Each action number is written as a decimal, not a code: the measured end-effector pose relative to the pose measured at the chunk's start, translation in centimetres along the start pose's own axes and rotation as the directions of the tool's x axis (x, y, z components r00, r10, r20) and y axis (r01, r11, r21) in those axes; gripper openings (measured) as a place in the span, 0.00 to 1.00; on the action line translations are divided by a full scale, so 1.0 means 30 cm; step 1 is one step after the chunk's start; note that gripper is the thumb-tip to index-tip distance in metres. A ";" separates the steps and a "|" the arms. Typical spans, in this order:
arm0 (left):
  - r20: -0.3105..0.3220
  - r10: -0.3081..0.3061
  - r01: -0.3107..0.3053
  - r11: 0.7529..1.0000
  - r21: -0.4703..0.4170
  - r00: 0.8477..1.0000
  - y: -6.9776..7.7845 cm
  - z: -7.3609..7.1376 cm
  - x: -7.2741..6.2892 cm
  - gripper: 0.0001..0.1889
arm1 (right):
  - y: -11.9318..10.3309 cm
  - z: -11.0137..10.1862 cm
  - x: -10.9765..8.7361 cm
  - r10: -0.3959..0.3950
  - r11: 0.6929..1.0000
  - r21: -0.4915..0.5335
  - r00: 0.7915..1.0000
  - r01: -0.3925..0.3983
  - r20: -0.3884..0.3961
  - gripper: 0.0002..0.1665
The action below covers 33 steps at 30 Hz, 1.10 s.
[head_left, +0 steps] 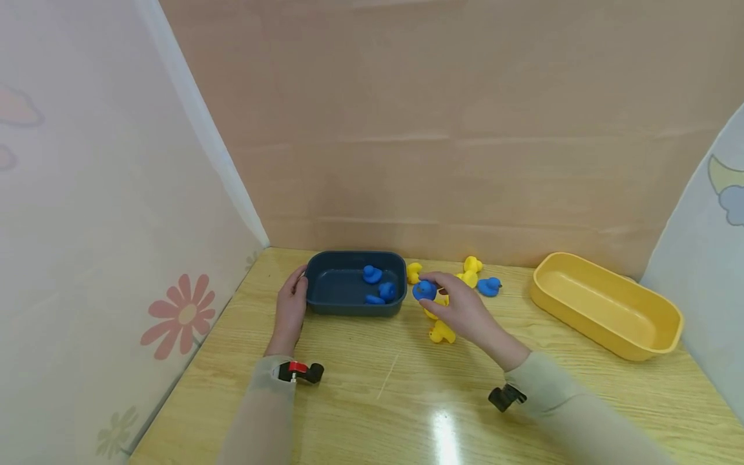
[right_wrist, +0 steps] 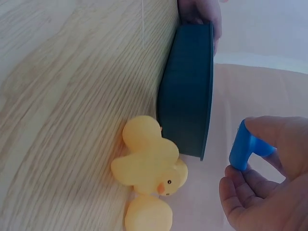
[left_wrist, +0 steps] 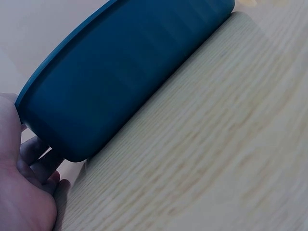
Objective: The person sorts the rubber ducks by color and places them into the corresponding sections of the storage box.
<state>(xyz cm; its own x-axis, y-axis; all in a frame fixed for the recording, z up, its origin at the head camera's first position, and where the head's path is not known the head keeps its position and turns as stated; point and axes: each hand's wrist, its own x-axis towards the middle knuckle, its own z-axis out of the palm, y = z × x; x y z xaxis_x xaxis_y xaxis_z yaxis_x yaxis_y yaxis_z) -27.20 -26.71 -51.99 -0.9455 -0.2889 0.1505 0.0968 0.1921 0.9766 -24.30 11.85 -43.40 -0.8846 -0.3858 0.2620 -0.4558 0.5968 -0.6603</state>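
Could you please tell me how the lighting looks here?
Head view: white glare on the wooden table near the bottom edge; left wrist view: the dark blue-green tray looks dim; right wrist view: the yellow toy ducks look pale.

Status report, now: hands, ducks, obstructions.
Left hand gripping left end of dark bin. Right hand pinching blue duck, raised just right of bin. More blue ducks inside bin. Yellow ducks on table nearby; none seen blocking held duck.
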 end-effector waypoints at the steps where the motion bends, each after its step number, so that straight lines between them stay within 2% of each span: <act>1: -0.002 0.000 0.000 1.000 0.000 1.000 0.000 0.000 0.001 0.24 | -0.003 0.005 0.003 -0.002 1.000 0.005 1.000 0.002 0.004 0.31; 15: 0.013 -0.018 0.018 0.999 -0.036 1.000 -0.001 -0.001 0.005 0.25 | -0.045 0.084 0.049 -0.067 0.997 0.033 0.998 0.067 0.001 0.29; 28: 0.007 0.003 -0.003 1.000 -0.020 1.000 -0.002 0.000 0.001 0.25 | -0.097 0.151 0.122 -0.062 0.996 0.074 0.997 0.059 0.036 0.28; 33: 0.017 -0.019 0.019 1.000 -0.019 1.000 0.010 -0.002 -0.002 0.25 | -0.113 0.176 0.149 -0.057 0.997 0.051 0.997 0.054 0.050 0.28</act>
<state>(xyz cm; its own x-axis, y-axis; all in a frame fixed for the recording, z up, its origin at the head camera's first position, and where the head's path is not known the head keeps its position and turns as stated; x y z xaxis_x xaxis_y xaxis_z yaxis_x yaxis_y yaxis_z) -27.10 -26.70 -51.70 -0.9522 -0.2766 0.1294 0.0844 0.1689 0.9820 -26.18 4.40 -43.70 -0.8512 -0.4540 0.2633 -0.4975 0.5383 -0.6803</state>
